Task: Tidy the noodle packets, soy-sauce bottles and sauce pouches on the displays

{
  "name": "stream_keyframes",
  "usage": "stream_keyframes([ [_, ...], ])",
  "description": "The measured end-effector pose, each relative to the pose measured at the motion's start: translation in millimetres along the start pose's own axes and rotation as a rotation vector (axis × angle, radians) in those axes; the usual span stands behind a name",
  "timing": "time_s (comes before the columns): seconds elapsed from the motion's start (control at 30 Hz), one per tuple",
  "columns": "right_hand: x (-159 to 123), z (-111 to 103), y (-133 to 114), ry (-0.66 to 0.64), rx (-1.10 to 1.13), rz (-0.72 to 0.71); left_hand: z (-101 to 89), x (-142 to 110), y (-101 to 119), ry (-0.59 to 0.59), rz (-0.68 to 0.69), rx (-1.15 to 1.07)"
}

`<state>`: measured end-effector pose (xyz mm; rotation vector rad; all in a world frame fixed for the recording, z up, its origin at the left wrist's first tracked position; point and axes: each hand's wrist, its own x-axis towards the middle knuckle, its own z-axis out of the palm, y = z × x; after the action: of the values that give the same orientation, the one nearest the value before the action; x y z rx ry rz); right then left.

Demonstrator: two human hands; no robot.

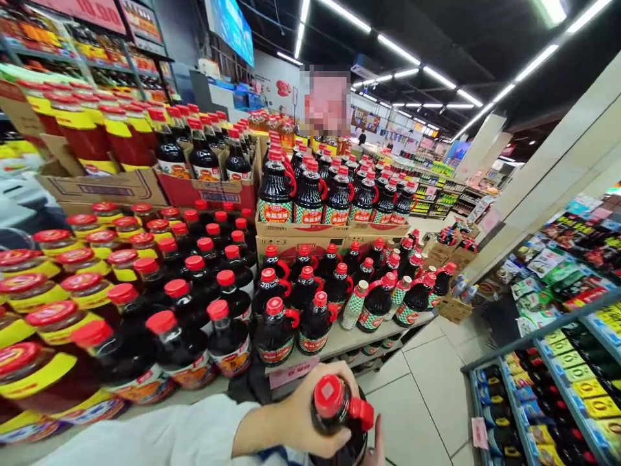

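Note:
A dark sauce bottle with a red cap and red loop handle is held low in front of me, seen from above. My left hand, in a white sleeve, is wrapped round its neck and shoulder below the cap. At the bottle's right side, my right hand shows only in part at the bottom edge, with fingers up against the bottle. Just beyond stand matching red-handled bottles in rows on a shelf. The held bottle's lower body and label are mostly hidden.
Red-lidded jars and red-capped bottles crowd the left. Opened cartons carry more bottles behind. A pink price tag hangs on the shelf front. Tiled floor runs along the right, beside a rack of packets.

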<state>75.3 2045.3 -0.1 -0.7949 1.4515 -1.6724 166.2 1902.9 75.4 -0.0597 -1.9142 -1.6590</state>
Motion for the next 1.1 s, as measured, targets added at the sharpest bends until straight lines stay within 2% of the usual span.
stream_keyframes([
  [0.07, 16.5, -18.3, 7.4, -0.069, 0.219, 0.215, -3.4, 16.6, -8.3, 0.031, -0.051, 0.008],
  [0.13, 38.9, -36.8, 9.1, -0.121, 0.359, 0.370, -4.1, 30.1, -17.8, 0.096, -0.072, 0.018],
  [0.23, 81.3, -62.0, 2.3, -0.186, 0.357, 0.464, 0.8, 47.8, -30.9, 0.244, -0.037, 0.081],
  [0.33, 122.8, -89.9, -8.9, -0.260, 0.271, 0.534, 13.4, 63.9, -39.1, 0.406, -0.047, 0.197],
  [0.4, 146.8, -115.4, -17.0, -0.240, 0.158, 0.505, 24.9, 73.4, -43.3, 0.492, -0.036, 0.271],
  [0.47, 169.6, -145.7, -27.6, -0.072, -0.031, 0.328, 37.5, 80.7, -49.1, 0.551, -0.020, 0.359],
  [0.57, 207.2, -185.7, -50.1, 0.216, -0.360, -0.148, 55.3, 84.3, -62.1, 0.678, -0.092, 0.500],
  [0.6, 220.9, -193.6, -58.3, 0.242, -0.448, -0.301, 60.5, 83.2, -66.9, 0.748, -0.141, 0.538],
  [0.67, 248.2, -197.8, -72.3, 0.199, -0.594, -0.564, 70.0, 77.5, -74.8, 0.894, -0.238, 0.582],
  [0.77, 282.1, -180.0, -81.8, 0.069, -0.781, -0.822, 82.5, 62.9, -79.1, 1.030, -0.355, 0.599],
  [0.83, 295.9, -161.8, -81.6, -0.015, -0.843, -0.865, 89.4, 50.5, -76.7, 1.075, -0.403, 0.594],
  [0.9, 301.9, -146.3, -80.1, -0.079, -0.826, -0.814, 94.1, 36.2, -72.1, 1.125, -0.436, 0.595],
  [0.97, 301.0, -135.7, -78.9, -0.037, -0.756, -0.807, 95.6, 19.5, -66.9, 1.184, -0.464, 0.607],
  [1.07, 287.4, -120.9, -73.4, 0.126, -0.570, -1.027, 90.7, -9.9, -59.1, 1.252, -0.512, 0.632],
  [1.1, 279.6, -113.2, -69.0, 0.115, -0.508, -1.092, 87.2, -20.5, -56.3, 1.262, -0.524, 0.638],
])
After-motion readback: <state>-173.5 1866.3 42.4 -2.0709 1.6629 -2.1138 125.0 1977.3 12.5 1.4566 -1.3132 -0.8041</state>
